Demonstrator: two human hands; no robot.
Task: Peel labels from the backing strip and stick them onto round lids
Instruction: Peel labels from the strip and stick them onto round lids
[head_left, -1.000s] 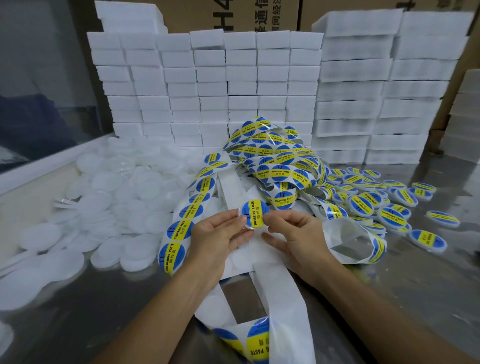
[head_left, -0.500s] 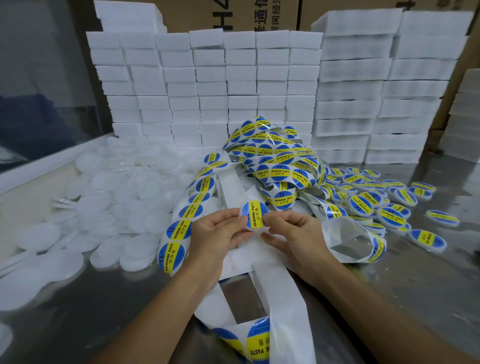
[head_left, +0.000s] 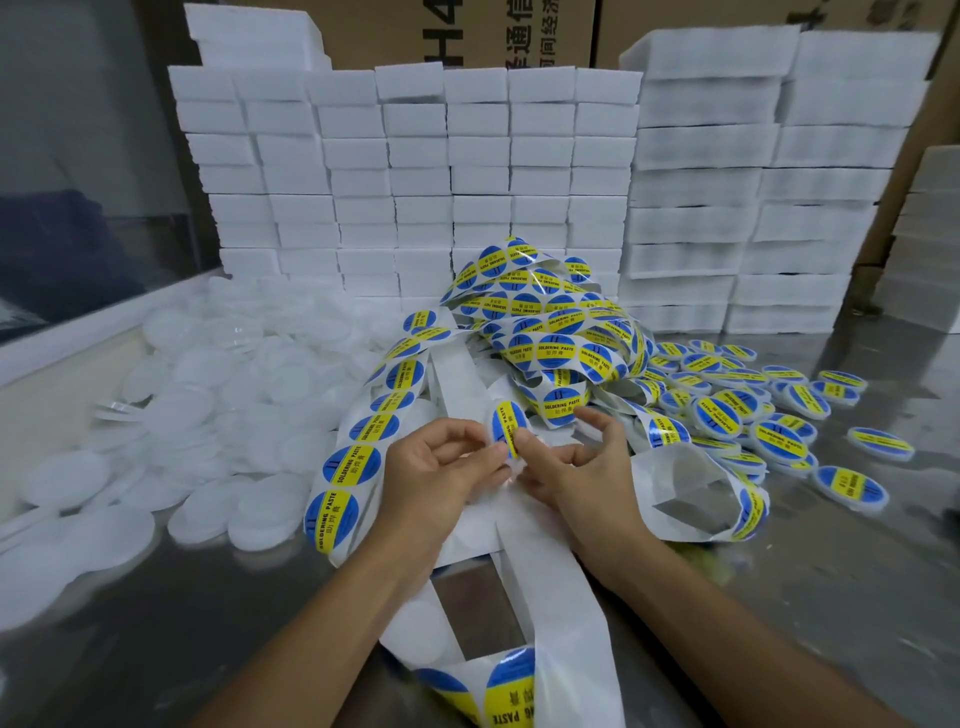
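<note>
**Mia:** What are the hands doing?

**Ben:** Both hold one round lid with a blue and yellow label on it, in the middle, just above the desk. The left hand pinches its left edge. The right hand presses its thumb on the front, and its other fingers curl loosely.

**Mia:** Is the lid heavy?

**Ben:** I think it is very light, thin and a bit stiff. It may be slippery too. Hold it by the rim, so the sticky label stays flat.

**Mia:** And the labels?

**Ben:** They sit on the backing strip, which is soft and floppy like paper. Lift a label by its edge, or it may fold and stick to itself.

**Mia:** Where is room to move?

**Ben:** Bare lids are piled on the left. Finished lids lie on the right. White boxes make a wall behind. The open bit is near the front right of the desk.
</note>
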